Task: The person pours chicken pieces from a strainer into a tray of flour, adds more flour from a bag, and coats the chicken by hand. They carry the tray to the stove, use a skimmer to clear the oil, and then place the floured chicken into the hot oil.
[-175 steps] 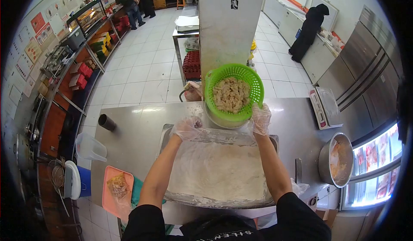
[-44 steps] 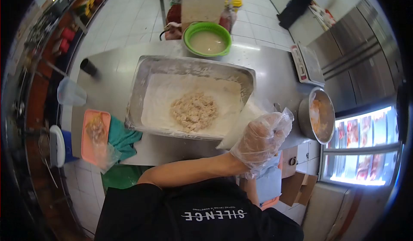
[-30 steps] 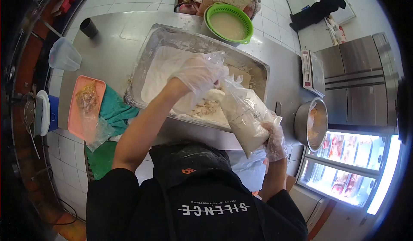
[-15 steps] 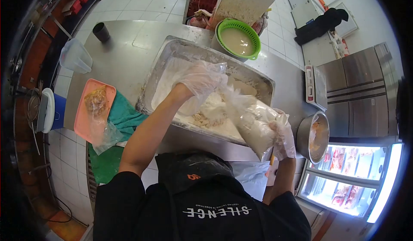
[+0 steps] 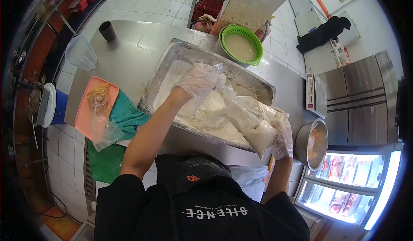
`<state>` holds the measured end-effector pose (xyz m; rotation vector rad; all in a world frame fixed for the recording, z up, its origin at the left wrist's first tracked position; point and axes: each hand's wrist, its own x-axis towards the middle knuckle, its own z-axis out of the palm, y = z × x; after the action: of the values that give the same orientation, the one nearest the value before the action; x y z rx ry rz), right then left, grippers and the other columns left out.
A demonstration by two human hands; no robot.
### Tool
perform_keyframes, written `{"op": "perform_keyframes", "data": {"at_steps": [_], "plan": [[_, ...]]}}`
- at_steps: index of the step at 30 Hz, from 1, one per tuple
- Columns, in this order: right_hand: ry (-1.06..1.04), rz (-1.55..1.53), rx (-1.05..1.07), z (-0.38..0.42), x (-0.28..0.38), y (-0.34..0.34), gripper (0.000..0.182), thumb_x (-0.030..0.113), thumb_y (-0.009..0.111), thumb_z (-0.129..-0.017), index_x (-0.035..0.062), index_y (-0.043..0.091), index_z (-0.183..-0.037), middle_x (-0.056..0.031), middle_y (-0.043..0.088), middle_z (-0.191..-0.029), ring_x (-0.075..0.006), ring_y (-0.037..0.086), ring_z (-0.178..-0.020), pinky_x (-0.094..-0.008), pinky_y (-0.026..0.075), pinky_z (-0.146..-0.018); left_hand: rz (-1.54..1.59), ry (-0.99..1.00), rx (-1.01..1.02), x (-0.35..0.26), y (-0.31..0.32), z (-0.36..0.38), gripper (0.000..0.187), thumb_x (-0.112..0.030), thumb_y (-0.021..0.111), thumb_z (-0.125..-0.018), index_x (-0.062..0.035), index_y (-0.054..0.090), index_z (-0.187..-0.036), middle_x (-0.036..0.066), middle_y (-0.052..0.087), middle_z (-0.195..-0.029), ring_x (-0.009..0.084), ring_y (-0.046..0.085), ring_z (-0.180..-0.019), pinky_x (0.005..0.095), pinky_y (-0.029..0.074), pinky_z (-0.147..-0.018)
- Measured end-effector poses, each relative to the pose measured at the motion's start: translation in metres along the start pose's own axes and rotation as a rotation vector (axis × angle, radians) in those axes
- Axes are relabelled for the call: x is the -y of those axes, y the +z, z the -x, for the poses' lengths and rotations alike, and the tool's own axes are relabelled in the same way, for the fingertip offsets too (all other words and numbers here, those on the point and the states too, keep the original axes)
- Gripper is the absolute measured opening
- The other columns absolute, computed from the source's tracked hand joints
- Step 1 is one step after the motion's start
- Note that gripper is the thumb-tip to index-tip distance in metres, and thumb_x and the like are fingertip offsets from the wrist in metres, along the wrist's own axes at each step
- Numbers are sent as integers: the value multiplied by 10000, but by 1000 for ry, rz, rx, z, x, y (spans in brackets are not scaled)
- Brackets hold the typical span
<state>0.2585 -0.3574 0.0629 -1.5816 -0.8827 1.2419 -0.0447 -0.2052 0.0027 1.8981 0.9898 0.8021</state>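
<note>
A clear plastic bag (image 5: 251,122) of white flour lies tilted over the right part of a metal tray (image 5: 273,90). My left hand (image 5: 198,82), in a clear plastic glove, is closed on the bag's mouth above the tray's middle. My right hand (image 5: 282,138), gloved too, grips the bag's full lower end beyond the tray's front right edge. White flour (image 5: 211,110) is heaped in the tray under the bag's mouth. What lies beneath the heap is hidden.
On the steel table (image 5: 142,36) are a green basket (image 5: 258,47) over a pot, a pink tray (image 5: 81,122) with bagged food, a teal cloth (image 5: 127,116), a dark cup (image 5: 107,31), a clear container (image 5: 81,54) and a scale (image 5: 317,95). A metal bowl (image 5: 301,144) stands right.
More flour now covers the pale lumps below the bag's mouth. The bag's full end looks slightly slimmer. The whole view has shifted a little; both hands keep their hold.
</note>
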Motion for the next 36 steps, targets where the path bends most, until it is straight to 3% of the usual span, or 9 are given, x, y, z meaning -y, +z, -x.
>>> {"op": "perform_keyframes", "data": {"at_steps": [1, 8, 10, 14, 20, 26, 28, 31, 36], "plan": [[-4, -30, 13, 0, -2, 2, 479, 101, 564, -835, -6, 526, -1301, -133, 619, -1163, -196, 635, -989, -304, 544, -844, 219, -105, -8, 0, 3, 0, 186, -280, 595, -863, -116, 680, -844, 115, 663, -875, 283, 622, -792, 400, 493, -729], [-76, -416, 75, -7, -73, -18, 559, 100, 552, -795, -23, 478, -1335, -171, 597, -1222, -260, 621, -1089, -374, 541, -920, -232, 222, 106, -54, 24, -25, 146, -248, 573, -873, -152, 672, -919, 112, 649, -1113, 285, 608, -935, 400, 499, -782], [59, -669, 48, -8, -110, -28, 597, 102, 524, -783, -47, 441, -1355, -216, 569, -1274, -317, 608, -1135, -435, 533, -953, -534, 385, 183, -100, 17, -32, 177, -261, 570, -869, -121, 680, -867, 159, 660, -1089, 294, 629, -918, 399, 501, -772], [14, -921, 38, -3, -140, -12, 583, 233, 468, -871, -45, 428, -1383, -229, 513, -1354, -370, 570, -1192, -505, 498, -989, -237, 407, 103, -158, 39, -63, 322, -290, 593, -806, -3, 649, -670, 200, 631, -705, 332, 660, -727, 428, 506, -684], [-165, -1188, 39, -4, -105, 37, 639, 428, 500, -919, 0, 440, -1390, -199, 522, -1348, -360, 531, -1219, -510, 455, -1018, -710, 1025, 283, -255, 58, -103, 209, -213, 591, -795, -49, 679, -702, 177, 641, -732, 318, 667, -713, 411, 533, -665], [138, -1696, 380, -31, -127, 63, 602, 474, 591, -870, 37, 551, -1282, -190, 608, -1173, -355, 606, -1023, -454, 600, -778, -700, 552, 511, -306, 45, -98, 300, -252, 539, -839, -19, 692, -948, 229, 665, -914, 351, 670, -907, 419, 528, -808], [196, -1748, 538, -48, -123, 68, 588, 472, 579, -877, 30, 561, -1265, -187, 607, -1154, -336, 610, -1014, -428, 602, -784, -665, 400, 435, -298, 42, -101, 338, -339, 498, -903, -116, 696, -1063, 242, 659, -992, 333, 657, -998, 407, 513, -868], [290, -1825, 640, -60, -123, 73, 593, 451, 633, -865, 24, 547, -1268, -155, 615, -1107, -293, 615, -1027, -390, 610, -768, -365, 307, 181, -293, 22, -77, 614, -491, 638, -831, 44, 647, -1133, 245, 701, -933, 333, 683, -917, 376, 509, -861], [246, -1910, 777, -56, -99, 81, 625, 435, 671, -870, 25, 506, -1313, -121, 622, -1125, -264, 616, -1056, -381, 612, -765, -17, 98, -168, -253, 5, -45, 590, -440, 704, -848, 73, 608, -1124, 172, 673, -935, 235, 668, -841, 335, 520, -791]]}}
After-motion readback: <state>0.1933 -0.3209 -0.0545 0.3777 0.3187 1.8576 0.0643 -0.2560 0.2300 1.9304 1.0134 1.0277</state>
